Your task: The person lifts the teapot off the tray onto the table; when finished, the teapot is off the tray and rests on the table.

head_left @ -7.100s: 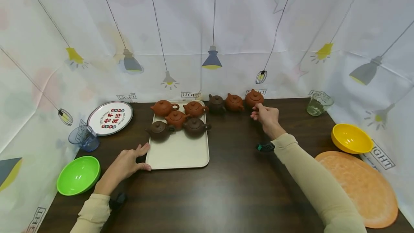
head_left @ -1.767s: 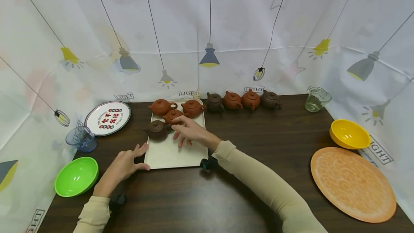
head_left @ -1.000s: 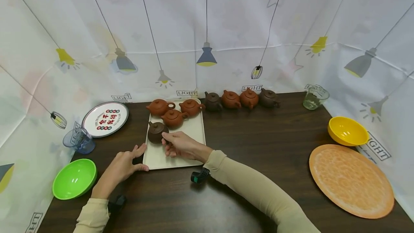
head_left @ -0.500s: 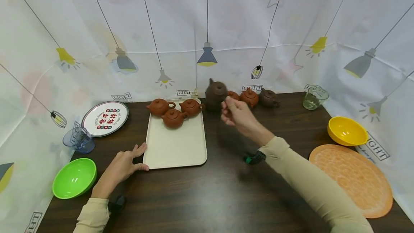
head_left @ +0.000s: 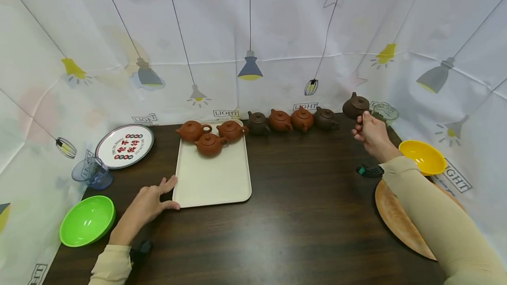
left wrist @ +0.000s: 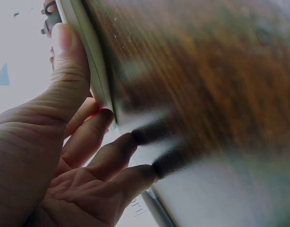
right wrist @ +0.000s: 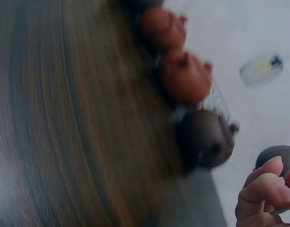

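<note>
In the head view, my right hand (head_left: 374,134) pinches a small dark brown teapot (head_left: 355,106) by its handle side, in the air at the table's far right. It overlaps the back curtain in this view; its body is partly cut off in the right wrist view. My left hand (head_left: 148,203) rests at the near left corner of a cream tray (head_left: 214,184), thumb and forefinger spread along its edges. Three reddish-brown teapots sit at the tray's back: a left one (head_left: 192,131), a right one (head_left: 231,131) and a front one (head_left: 210,145).
Right of the tray, a row runs along the back: a dark teapot (head_left: 258,123), two reddish ones (head_left: 280,120) and another dark teapot (head_left: 325,118). A green glass (head_left: 386,112), yellow bowl (head_left: 423,157) and orange round mat (head_left: 400,219) lie right; a plate (head_left: 124,146), blue glass (head_left: 93,173) and green bowl (head_left: 88,221) left.
One dark teapot has gone from the tray to the row's right end. My right hand then lifted the other dark teapot off the tray and carried it right. My left hand stayed put.
</note>
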Motion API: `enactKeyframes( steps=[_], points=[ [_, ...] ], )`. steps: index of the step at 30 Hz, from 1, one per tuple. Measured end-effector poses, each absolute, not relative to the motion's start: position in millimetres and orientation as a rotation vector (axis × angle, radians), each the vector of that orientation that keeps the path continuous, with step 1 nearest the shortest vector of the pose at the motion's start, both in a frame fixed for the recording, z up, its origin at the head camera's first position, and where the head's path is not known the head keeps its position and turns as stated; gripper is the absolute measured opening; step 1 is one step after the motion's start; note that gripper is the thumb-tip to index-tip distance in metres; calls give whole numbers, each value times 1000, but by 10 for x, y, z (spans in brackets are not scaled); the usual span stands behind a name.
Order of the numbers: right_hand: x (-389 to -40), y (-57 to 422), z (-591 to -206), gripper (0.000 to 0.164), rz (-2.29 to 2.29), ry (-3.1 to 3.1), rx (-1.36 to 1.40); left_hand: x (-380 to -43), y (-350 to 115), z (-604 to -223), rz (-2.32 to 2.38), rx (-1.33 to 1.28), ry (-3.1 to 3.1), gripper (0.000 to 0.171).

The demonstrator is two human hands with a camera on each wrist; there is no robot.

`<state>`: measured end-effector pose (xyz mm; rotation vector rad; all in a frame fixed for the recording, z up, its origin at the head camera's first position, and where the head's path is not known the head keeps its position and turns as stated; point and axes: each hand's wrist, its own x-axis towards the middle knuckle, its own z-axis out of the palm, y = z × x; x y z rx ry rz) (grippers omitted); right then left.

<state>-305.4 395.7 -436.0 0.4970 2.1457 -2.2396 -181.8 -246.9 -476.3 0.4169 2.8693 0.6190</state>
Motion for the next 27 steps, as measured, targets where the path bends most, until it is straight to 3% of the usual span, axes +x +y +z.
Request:
enactKeyframes(
  steps=[8,17,21,27],
  points=[
    [-3200,4017,-4662,45,-2053,2135,687,-1797,-2484,-4782,636,390,2858,91],
    [-3261,4033,-4672,47,-1987,2121,668,-1806,-2473,-4770,653,378,2858,90],
    [-3254,4019,-4659,55,-2013,2129,688,-1807,-2476,-4773,662,377,2862,89],
    [-3244,3850,-4685,75,-2170,2204,948,-1808,-2463,-4768,647,374,2854,91]
  ],
)
